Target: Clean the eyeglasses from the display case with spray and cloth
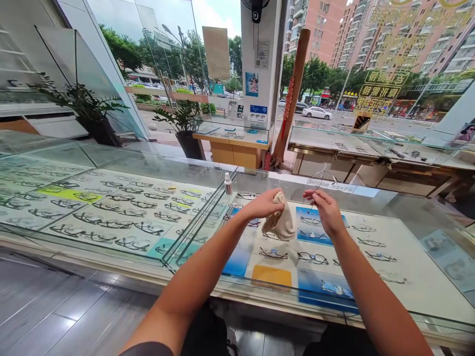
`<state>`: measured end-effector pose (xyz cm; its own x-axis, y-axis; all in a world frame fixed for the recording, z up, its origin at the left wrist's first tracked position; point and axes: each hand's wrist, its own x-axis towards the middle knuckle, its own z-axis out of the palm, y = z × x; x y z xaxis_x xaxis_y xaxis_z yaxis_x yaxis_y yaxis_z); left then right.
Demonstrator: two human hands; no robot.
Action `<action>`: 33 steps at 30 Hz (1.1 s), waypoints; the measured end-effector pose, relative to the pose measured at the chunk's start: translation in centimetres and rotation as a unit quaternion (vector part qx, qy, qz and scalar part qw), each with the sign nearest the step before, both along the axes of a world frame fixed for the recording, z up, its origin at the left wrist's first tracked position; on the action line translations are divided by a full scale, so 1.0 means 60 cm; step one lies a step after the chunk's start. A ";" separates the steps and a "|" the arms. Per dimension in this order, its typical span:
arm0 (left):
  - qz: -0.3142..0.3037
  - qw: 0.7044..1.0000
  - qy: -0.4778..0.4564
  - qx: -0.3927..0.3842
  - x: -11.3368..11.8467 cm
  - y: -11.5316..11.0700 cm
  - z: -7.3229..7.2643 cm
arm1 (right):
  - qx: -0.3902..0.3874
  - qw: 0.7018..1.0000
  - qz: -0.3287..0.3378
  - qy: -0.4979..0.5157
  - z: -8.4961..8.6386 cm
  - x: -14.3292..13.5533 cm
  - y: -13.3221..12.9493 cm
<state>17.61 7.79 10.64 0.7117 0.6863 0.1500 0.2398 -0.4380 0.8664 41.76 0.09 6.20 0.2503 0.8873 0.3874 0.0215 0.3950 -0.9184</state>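
Note:
Above the glass display counter, my left hand (267,203) pinches a beige cloth (281,223) that hangs down in folds. To its right, my right hand (326,210) is raised with thumb and fingers pressed together on a pair of thin-framed glasses (319,180); the rims are faint against the counter behind. Cloth and glasses are apart. A small white spray bottle (227,184) stands upright on the glass top, left of my left hand.
Rows of eyeglasses lie inside the glass counter (148,163), with blue cards and an orange card (272,277) among them. Beyond it are potted plants (185,128), a wooden display case (233,151), a leaning wooden post (295,89) and large windows.

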 end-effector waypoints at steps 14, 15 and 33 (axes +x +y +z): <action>0.093 0.970 -0.149 -0.169 0.017 0.009 -0.005 | -0.027 0.990 0.130 0.050 0.033 -0.052 -0.044; 0.089 0.967 -0.158 -0.179 0.018 0.009 -0.005 | -0.032 0.987 0.148 0.054 0.033 -0.055 -0.046; 0.073 0.972 -0.139 -0.175 0.019 -0.009 -0.008 | -0.020 0.964 0.254 0.075 0.033 -0.082 -0.063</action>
